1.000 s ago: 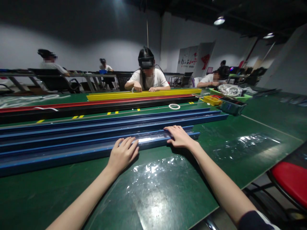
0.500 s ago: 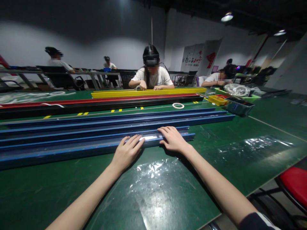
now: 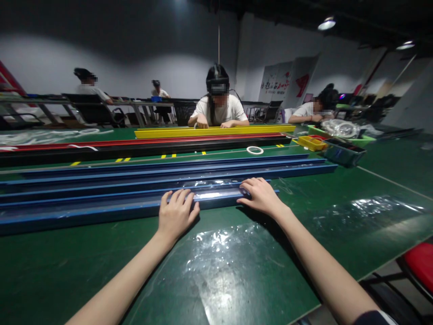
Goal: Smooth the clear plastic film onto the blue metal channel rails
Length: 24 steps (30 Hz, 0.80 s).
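Observation:
My left hand (image 3: 177, 214) rests with spread fingers on the near wall of the closest long blue channel (image 3: 111, 212). Further right, near that channel's right end, my right hand (image 3: 262, 194) lies over it, fingers bent and thumb apart on the near side. Between the hands a strip of shiny transparent film (image 3: 209, 195) shows inside the channel. My fingertips are partly hidden, and whether they pinch the film's edge cannot be made out. More blue channels (image 3: 287, 170) lie parallel just behind.
Transparent plastic sheets (image 3: 216, 253) lie on the green table (image 3: 84, 271). Beyond are a white ring (image 3: 255, 150), black and red strips (image 3: 189, 143), and bins (image 3: 345, 152) at right. A co-worker (image 3: 219, 108) opposite handles a yellow strip (image 3: 216, 131). A red stool (image 3: 421, 262) stands at the right edge.
My right hand has moved right along the channel, and my left hand slightly left, so the gap between them is wider. The view has shifted a little.

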Motion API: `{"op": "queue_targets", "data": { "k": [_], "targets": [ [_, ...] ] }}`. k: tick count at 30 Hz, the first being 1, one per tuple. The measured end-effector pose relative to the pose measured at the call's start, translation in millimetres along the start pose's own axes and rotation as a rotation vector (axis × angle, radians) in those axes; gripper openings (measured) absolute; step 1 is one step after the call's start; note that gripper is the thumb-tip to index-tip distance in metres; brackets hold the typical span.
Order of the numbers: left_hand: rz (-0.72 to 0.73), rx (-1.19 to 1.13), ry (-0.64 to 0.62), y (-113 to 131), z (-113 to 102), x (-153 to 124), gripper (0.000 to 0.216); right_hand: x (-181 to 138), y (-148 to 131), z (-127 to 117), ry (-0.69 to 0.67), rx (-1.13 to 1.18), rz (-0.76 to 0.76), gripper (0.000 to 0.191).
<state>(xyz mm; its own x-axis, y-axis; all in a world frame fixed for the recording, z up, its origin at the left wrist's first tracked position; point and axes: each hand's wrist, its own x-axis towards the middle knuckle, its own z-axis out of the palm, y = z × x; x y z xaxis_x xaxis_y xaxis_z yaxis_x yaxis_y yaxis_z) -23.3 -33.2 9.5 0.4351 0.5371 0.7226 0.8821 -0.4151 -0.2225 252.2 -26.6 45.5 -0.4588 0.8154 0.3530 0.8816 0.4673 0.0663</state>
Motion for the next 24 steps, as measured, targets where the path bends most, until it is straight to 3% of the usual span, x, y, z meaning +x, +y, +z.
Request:
{"op": "queue_targets", "data": {
  "k": [6,9,12,19,24],
  "targets": [
    [0.214,-0.111,-0.069,0,2,2,0.036,1,-36,7,-0.032,0.024,-0.069,0.052],
    [0.254,-0.130,-0.073,0,4,1,0.034,3,-42,7,-0.043,0.103,-0.132,0.059],
    [0.209,-0.121,-0.051,1,4,0,0.031,3,-24,3,-0.051,0.146,-0.133,0.060],
    [0.170,-0.085,-0.032,0,4,-1,0.028,-12,50,4,-0.123,0.063,0.072,0.073],
    [0.161,-0.052,-0.009,2,1,2,0.027,-17,63,12,-0.150,0.159,0.081,0.064]
  ]
}}
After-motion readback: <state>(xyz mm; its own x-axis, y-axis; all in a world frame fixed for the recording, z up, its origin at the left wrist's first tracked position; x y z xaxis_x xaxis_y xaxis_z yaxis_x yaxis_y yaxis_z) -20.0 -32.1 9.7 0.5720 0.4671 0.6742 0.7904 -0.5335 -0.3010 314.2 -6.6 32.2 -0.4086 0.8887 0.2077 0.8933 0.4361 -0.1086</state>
